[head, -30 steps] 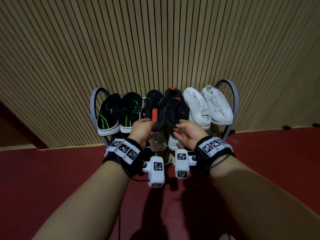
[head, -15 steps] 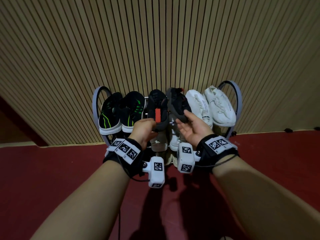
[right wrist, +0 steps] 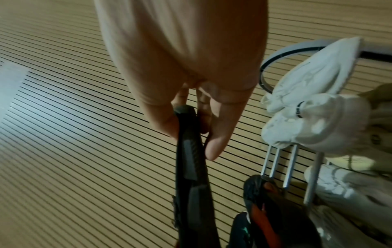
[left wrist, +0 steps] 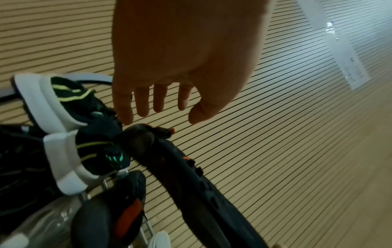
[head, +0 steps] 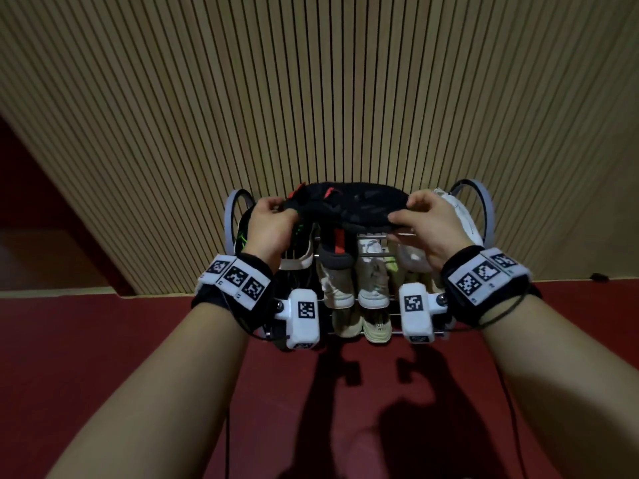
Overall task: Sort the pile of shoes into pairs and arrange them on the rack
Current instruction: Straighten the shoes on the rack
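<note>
Both hands (head: 345,229) clamped on black shoe (head: 349,205) — slatted wall (head: 311,98), red floor (head: 86,340).

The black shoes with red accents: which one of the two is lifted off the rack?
The one held sideways between the left hand and right hand, black shoe; its mate rests on the rack's top shelf.

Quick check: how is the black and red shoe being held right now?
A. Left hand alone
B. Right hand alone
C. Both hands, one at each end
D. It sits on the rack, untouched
C: the left hand and right hand hold opposite ends of the black and red shoe, sideways above the rack.
</note>
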### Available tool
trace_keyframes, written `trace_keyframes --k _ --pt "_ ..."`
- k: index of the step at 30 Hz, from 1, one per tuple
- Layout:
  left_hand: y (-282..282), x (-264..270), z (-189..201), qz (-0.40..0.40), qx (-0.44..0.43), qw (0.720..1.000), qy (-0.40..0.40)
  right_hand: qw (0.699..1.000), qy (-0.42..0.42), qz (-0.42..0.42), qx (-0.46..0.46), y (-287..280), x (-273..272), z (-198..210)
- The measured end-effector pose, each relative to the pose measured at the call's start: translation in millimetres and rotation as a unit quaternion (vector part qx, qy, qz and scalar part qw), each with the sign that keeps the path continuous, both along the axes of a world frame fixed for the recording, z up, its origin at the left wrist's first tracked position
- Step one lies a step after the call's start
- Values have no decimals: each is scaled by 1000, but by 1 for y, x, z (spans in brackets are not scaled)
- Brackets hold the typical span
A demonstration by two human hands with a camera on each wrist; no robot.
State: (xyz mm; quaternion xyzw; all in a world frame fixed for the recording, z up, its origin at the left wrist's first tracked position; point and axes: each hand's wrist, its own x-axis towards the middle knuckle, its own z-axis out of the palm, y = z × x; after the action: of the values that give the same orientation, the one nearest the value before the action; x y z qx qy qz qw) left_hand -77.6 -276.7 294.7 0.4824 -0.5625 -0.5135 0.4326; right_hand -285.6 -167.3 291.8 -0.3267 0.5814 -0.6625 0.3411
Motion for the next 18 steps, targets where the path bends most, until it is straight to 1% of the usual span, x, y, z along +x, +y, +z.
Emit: trace_keyframes --k 3,5,6,9,11,15,18 --pt "2 17 9 -6 -18 999 -48 997 73 6 -23 4 8 13" --pt "6 29 14 -33 -14 996 -79 992 119 8 -30 5 13 16" --pt "9 34 15 -54 -9 994 -93 991 128 11 -32 4 15 16" --pt "18 46 14 -118 3 980 -158 992 118 27 -35 4 20 16" --pt "19 53 8 -146 14 972 -181 992 115 38 -42 3 22 17" --pt "10 67 0 -143 36 969 -199 992 104 48 -56 -3 23 15" --pt "6 74 -3 -148 32 968 -200 993 83 46 -65 -8 21 12"
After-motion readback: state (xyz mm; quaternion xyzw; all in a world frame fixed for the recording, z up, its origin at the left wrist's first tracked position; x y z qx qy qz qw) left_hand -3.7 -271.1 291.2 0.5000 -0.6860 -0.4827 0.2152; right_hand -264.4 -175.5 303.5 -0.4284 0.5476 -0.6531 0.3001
